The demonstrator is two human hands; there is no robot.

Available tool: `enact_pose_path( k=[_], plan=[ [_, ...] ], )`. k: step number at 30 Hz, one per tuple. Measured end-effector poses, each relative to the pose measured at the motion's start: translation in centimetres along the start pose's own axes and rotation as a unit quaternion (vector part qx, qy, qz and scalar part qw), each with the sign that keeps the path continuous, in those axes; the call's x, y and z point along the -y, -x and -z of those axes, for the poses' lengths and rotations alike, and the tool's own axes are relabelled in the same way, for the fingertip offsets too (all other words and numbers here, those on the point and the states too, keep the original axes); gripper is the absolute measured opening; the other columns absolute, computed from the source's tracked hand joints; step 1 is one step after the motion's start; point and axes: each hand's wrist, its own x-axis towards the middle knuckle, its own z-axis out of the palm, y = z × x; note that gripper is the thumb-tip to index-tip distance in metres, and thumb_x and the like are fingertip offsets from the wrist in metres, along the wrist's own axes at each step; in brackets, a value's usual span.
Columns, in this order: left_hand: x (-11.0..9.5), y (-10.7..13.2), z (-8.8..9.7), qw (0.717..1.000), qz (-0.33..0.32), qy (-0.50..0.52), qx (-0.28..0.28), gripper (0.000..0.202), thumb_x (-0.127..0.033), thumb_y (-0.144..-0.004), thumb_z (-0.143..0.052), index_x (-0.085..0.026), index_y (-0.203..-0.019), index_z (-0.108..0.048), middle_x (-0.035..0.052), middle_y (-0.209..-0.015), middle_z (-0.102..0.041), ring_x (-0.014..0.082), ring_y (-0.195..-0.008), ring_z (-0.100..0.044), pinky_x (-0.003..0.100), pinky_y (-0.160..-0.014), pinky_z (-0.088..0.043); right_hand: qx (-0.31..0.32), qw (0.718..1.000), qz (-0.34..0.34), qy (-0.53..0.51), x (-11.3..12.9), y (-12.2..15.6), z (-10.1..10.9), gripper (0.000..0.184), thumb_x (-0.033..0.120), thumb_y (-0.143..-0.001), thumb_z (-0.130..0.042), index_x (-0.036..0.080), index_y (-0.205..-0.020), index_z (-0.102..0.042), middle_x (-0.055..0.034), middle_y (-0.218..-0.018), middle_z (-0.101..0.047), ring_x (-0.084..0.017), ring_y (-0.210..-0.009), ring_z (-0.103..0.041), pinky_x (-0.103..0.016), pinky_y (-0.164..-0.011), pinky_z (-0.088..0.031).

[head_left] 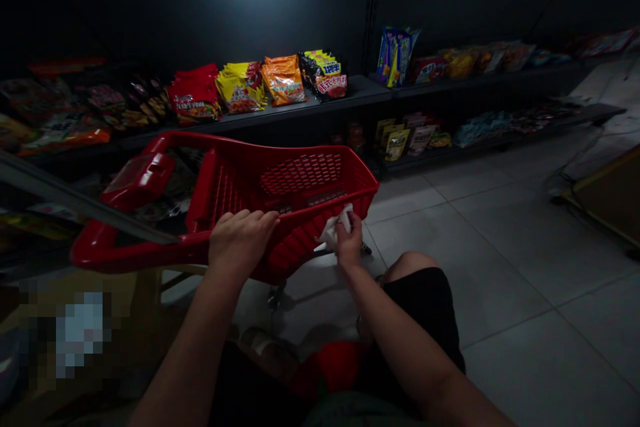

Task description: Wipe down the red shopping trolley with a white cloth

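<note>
A red plastic shopping basket cart [300,180] stands tilted in front of me on the tiled floor. My left hand [241,237] is closed over its near rim, fingers curled over the edge. My right hand [349,240] pinches a white cloth [334,229] and presses it against the basket's outer wall near the right corner. My bare knee [410,263] and black shorts show below the right arm.
Dark store shelves run along the back, with red, yellow and orange snack packets [245,87] and more bags [397,53] to the right. A lower shelf holds further packets [400,140]. Grey floor tiles [500,267] spread right. A wooden object [607,197] sits at far right.
</note>
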Motion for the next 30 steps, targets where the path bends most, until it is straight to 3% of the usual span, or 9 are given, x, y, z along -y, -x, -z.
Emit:
enact_pose_path(
  k=[4, 8, 11, 15, 19, 21, 26, 28, 30],
  plan=[
    [0.1, 0.0, -0.2, 1.0, 0.012, 0.007, 0.006, 0.029, -0.036, -0.099, -0.041, -0.028, -0.106, -0.069, 0.0053, -0.082, -0.073, 0.0263, -0.079, -0.063, 0.04, -0.071, -0.034, 0.074, 0.993, -0.084, -0.047, -0.1, 1.7, 0.3, 0.037, 0.037, -0.074, -0.066, 0.018, -0.105, -0.062, -0.0015, -0.091, -0.066, -0.015, -0.077, -0.059, -0.028, -0.074, -0.05],
    [0.2, 0.1, -0.1, 1.0, 0.018, 0.02, 0.016, 0.03, -0.037, -0.099, -0.041, -0.027, -0.1, -0.07, 0.0049, -0.081, -0.073, 0.0261, -0.078, -0.062, 0.04, -0.071, -0.034, -0.105, 0.986, -0.102, -0.083, 0.3, -2.9, 3.1, 0.041, 0.042, -0.076, -0.061, 0.018, -0.109, -0.057, -0.0003, -0.088, -0.064, -0.013, -0.072, -0.059, -0.026, -0.067, -0.05],
    [0.2, 0.1, 0.1, 1.0, 0.02, 0.018, 0.016, 0.03, -0.038, -0.099, -0.041, -0.028, -0.1, -0.07, 0.0043, -0.081, -0.073, 0.0247, -0.078, -0.062, 0.039, -0.07, -0.035, -0.122, 0.985, -0.099, -0.074, 0.0, -3.8, 2.3, 0.043, 0.041, -0.077, -0.058, 0.02, -0.114, -0.053, -0.0007, -0.093, -0.065, -0.013, -0.074, -0.06, -0.027, -0.069, -0.051],
    [0.1, 0.0, 0.1, 1.0, 0.018, 0.016, 0.011, 0.031, -0.037, -0.1, -0.04, -0.028, -0.105, -0.07, 0.0044, -0.081, -0.073, 0.0246, -0.079, -0.063, 0.039, -0.071, -0.035, -0.027, 0.994, -0.103, -0.013, -0.5, 3.1, -2.3, 0.043, 0.038, -0.076, -0.059, 0.02, -0.116, -0.055, -0.004, -0.102, -0.067, -0.016, -0.086, -0.062, -0.028, -0.076, -0.051],
    [0.2, 0.0, -0.1, 0.999, 0.03, 0.021, 0.006, 0.03, -0.038, -0.099, -0.042, -0.027, -0.106, -0.07, 0.0051, -0.083, -0.073, 0.0261, -0.08, -0.063, 0.04, -0.072, -0.035, 0.165, 0.966, -0.193, -0.043, 0.0, 9.0, -4.9, 0.035, 0.038, -0.072, -0.066, 0.018, -0.101, -0.064, -0.0022, -0.089, -0.069, -0.017, -0.078, -0.063, -0.027, -0.07, -0.052],
    [0.3, 0.1, -0.2, 0.999, 0.039, 0.023, 0.009, 0.03, -0.038, -0.099, -0.042, -0.028, -0.106, -0.07, 0.0048, -0.084, -0.074, 0.0264, -0.08, -0.063, 0.041, -0.072, -0.035, 0.134, 0.966, -0.212, -0.066, 0.5, 7.6, -3.9, 0.035, 0.039, -0.072, -0.067, 0.018, -0.099, -0.063, -0.0006, -0.083, -0.068, -0.016, -0.073, -0.062, -0.026, -0.067, -0.051],
    [0.4, 0.1, -0.3, 0.999, 0.041, 0.029, 0.015, 0.032, -0.04, -0.099, -0.041, -0.028, -0.102, -0.071, 0.0043, -0.084, -0.075, 0.0264, -0.078, -0.062, 0.041, -0.071, -0.034, -0.138, 0.973, -0.139, -0.121, 1.3, -3.1, 1.0, 0.037, 0.039, -0.074, -0.059, 0.021, -0.106, -0.053, 0.0016, -0.086, -0.064, -0.013, -0.07, -0.062, -0.027, -0.067, -0.051],
    [0.2, -0.1, -0.3, 0.999, 0.037, 0.026, 0.015, 0.032, -0.04, -0.099, -0.041, -0.028, -0.102, -0.071, 0.0046, -0.083, -0.074, 0.0262, -0.078, -0.062, 0.041, -0.071, -0.034, -0.146, 0.974, -0.125, -0.117, 1.2, -4.5, 1.4, 0.039, 0.039, -0.074, -0.058, 0.021, -0.108, -0.052, 0.0003, -0.091, -0.065, -0.013, -0.073, -0.062, -0.027, -0.068, -0.051],
    [0.0, -0.2, -0.3, 0.999, 0.033, 0.025, 0.014, 0.031, -0.039, -0.099, -0.042, -0.028, -0.103, -0.07, 0.0048, -0.083, -0.074, 0.026, -0.078, -0.062, 0.041, -0.071, -0.034, -0.104, 0.982, -0.124, -0.093, 0.8, -2.4, 0.1, 0.041, 0.039, -0.074, -0.059, 0.02, -0.11, -0.053, -0.0011, -0.094, -0.065, -0.013, -0.076, -0.061, -0.027, -0.07, -0.051]
  ],
)
